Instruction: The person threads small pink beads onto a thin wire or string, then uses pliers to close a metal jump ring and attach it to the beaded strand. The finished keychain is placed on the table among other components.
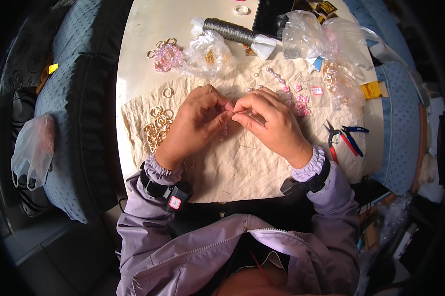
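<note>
My left hand and my right hand meet over the middle of the cloth, thumbs and forefingers pinched tip to tip. What lies in the pinch is too small to make out. Just below the left fingertips shows a short row of pink beads; whether it hangs from the fingers or lies on the cloth I cannot tell. Beside my left wrist is a heap of gold rings, with a single ring behind it. Beyond my right hand are pink flower-shaped beads and a line of pale beads.
Red- and blue-handled pliers and blue-handled cutters lie right on the beige cloth. Behind are a grey thread spool, a bag with gold bits, pink bead loops and clear plastic bags.
</note>
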`<action>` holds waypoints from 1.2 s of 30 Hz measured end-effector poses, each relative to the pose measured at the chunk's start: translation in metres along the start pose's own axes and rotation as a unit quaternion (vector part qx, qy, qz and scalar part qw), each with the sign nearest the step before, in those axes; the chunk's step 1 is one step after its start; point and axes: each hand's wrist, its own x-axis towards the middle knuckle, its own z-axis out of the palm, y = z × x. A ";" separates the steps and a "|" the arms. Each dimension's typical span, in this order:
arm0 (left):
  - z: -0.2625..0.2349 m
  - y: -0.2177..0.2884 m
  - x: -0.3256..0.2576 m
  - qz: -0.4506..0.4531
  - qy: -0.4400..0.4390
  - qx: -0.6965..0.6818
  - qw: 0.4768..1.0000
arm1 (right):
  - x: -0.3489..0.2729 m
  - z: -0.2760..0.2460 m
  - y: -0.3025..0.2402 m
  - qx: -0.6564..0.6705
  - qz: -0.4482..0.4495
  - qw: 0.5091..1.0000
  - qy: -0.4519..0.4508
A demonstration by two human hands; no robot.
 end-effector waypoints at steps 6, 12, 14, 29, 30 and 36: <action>-0.003 0.004 -0.003 -0.076 0.007 -0.033 0.997 | 0.001 -0.001 0.000 -0.060 -0.001 0.998 0.021; -0.002 0.002 -0.002 -0.082 -0.007 -0.038 0.996 | -0.001 0.000 0.003 -0.064 -0.004 0.998 0.004; -0.003 0.000 -0.002 -0.074 0.014 -0.008 0.997 | -0.002 0.001 0.004 -0.055 0.001 0.998 0.005; -0.001 0.001 -0.002 -0.017 0.039 0.120 0.992 | -0.004 0.003 0.004 -0.087 0.024 0.996 0.000; -0.001 0.001 -0.002 -0.015 0.041 0.117 0.992 | -0.004 0.003 0.004 -0.089 0.021 0.996 -0.001; -0.001 0.002 -0.002 -0.017 0.041 0.116 0.992 | -0.005 0.004 0.004 -0.080 0.020 0.997 -0.012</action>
